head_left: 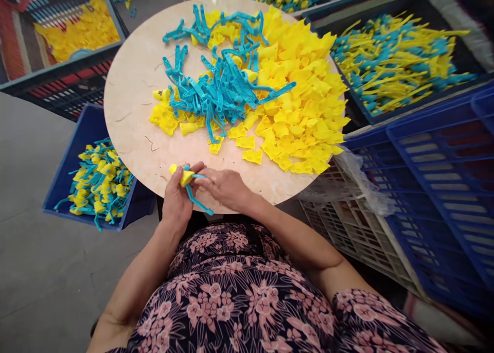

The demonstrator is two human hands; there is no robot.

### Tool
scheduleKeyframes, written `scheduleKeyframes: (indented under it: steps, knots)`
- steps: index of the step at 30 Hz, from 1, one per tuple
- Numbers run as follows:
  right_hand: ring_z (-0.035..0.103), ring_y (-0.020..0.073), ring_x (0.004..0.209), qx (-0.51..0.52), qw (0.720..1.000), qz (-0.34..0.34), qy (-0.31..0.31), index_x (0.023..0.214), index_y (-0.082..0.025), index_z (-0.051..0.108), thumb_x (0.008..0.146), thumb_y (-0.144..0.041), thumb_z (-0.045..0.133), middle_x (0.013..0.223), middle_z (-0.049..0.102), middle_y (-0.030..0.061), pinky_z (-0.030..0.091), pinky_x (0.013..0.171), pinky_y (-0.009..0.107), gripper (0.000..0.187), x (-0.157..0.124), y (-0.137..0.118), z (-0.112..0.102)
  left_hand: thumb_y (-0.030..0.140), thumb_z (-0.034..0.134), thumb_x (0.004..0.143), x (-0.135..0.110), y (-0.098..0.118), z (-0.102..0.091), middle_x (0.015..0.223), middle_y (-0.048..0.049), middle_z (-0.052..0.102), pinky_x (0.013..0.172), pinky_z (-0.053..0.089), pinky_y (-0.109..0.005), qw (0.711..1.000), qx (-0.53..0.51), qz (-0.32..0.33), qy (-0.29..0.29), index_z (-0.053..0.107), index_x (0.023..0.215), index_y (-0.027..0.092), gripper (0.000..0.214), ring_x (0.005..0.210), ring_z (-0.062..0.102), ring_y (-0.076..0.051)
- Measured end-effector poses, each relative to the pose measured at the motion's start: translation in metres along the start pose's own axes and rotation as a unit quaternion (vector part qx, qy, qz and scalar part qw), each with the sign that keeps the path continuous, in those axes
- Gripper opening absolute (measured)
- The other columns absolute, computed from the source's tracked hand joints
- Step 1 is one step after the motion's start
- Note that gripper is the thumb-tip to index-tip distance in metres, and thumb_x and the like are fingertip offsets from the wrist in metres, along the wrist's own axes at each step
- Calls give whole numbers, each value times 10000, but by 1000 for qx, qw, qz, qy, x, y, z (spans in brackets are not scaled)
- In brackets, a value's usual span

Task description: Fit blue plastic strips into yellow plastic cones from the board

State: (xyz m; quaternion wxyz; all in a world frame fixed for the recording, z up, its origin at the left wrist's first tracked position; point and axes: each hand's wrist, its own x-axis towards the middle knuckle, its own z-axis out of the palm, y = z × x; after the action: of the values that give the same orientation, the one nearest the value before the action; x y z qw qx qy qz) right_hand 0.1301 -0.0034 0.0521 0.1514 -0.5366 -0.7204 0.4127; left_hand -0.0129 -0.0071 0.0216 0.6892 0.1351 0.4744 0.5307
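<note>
Room to pass lies left on the table [125,88]; blue pieces [227,85] block the middle, yellow pieces [301,95] the right

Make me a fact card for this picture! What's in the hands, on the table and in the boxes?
left hand: holds a yellow-and-blue piece
right hand: pinches its thin blue part
table: round, pale
table middle: tangled blue strips
table right: big heap of yellow pieces
blue box, lower left: yellow-and-blue bits
dark tray, upper right: long yellow-and-blue bits

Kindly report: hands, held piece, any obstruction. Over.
Left hand holding yellow-blue plastic piece; right hand pinching its blue strand. Blue plastic strips piled apart, ahead.
</note>
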Motion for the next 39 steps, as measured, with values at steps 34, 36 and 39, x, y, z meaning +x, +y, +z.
scheduleKeyframes:
  steps: [34, 36, 39]
  knots:
    - [574, 129, 754, 264, 963, -54, 4, 1157, -224, 652, 950, -382, 517, 893, 672, 3, 457, 709, 261, 293, -26, -19, 34, 576, 681, 777, -16, 21, 15, 877, -46, 765, 877, 546, -373, 991, 46, 114, -45, 618, 943, 213, 405, 853, 740, -225]
    - [587, 130, 734, 260, 960, -85, -49, 1240, -219, 606, 968, -397, 482, 876, 675, 5, 472, 709, 268, 347, -29, -5, 34, 559, 693, 771, -12, 18, 8, 886, -54, 767, 896, 539, -386, 992, 47, 111, -45, 616, 946, 209, 399, 853, 740, -226]
    - [630, 152, 799, 239, 966, -81, -62, 1216, -194, 622, 964, -411, 480, 914, 690, 35, 495, 781, 307, 362, -37, 27, 23, 548, 716, 751, -9, 13, -4, 921, -62, 768, 933, 525, -415, 989, 39, 125, -64, 619, 930, 210, 394, 887, 736, -235]
